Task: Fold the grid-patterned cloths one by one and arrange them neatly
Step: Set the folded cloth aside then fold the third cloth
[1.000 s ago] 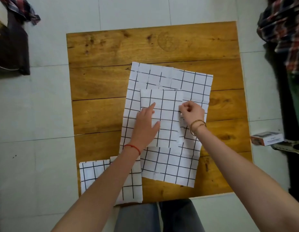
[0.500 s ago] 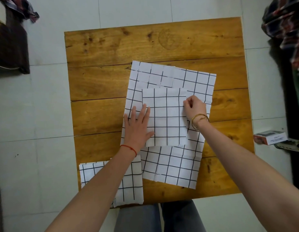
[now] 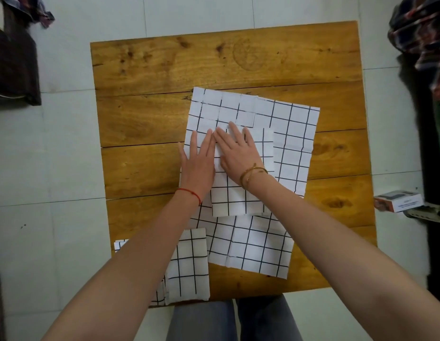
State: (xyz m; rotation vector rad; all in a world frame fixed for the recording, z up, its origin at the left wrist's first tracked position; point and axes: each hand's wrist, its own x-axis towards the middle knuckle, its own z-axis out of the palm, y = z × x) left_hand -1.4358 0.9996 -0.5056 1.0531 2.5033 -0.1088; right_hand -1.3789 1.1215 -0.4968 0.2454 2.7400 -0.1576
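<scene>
Both hands lie flat with straight fingers: the left hand (image 3: 198,159) presses the left edge of the folded cloth (image 3: 241,198), the right hand (image 3: 237,152) its top. That cloth rests on the unfolded cloths (image 3: 291,143) at mid-table (image 3: 164,70). Pressing outward from the crease should sharpen it; forearms converge from below, wrists low.

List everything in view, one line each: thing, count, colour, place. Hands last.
folded cloth: one, white with black grid, atop the flat cloths, under both hands
flat cloths: at least two, same grid, table centre
folded stack: count unclear, same grid, table's near left corner
table: one, brown wood
box: one, white and grey, floor, right
left hand: flat, red string at wrist
right hand: flat, gold bangles at wrist
</scene>
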